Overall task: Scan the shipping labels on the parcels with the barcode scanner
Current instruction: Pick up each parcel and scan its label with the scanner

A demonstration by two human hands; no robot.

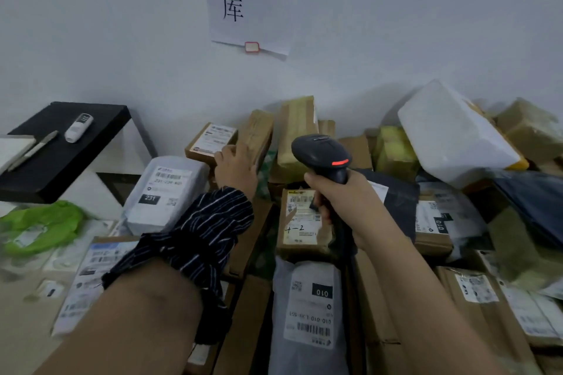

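Barcode scanner (323, 155): black, handheld, red light strip lit on its head; held upright over the middle of the parcel heap (393, 152), head pointing toward the wall.
Right hand (341, 201): fingers and thumb wrapped tight round the scanner's handle.
Left hand (236, 170): seen from the back, fingers stretched fairly straight and laid against a tall taped brown box (259, 134); thumb side touches a small labelled carton (210, 140).
Striped sleeve (201, 231): dark, bunched on the left forearm.
Brown box with label marked "4-2" (300, 222): directly below the scanner.
White mailer marked "231" (166, 192): just left of the left wrist.
Grey mailer marked "010" (307, 307): nearest the camera, label upside down.
White wrapped parcel (451, 137): tilted on the heap at right.
Black side table (61, 167): at left against the wall, bearing a pen (33, 149) and a small white device (78, 127).
Green bag (39, 228): below the table.
Paper sign (253, 0): on the wall, handwritten characters.
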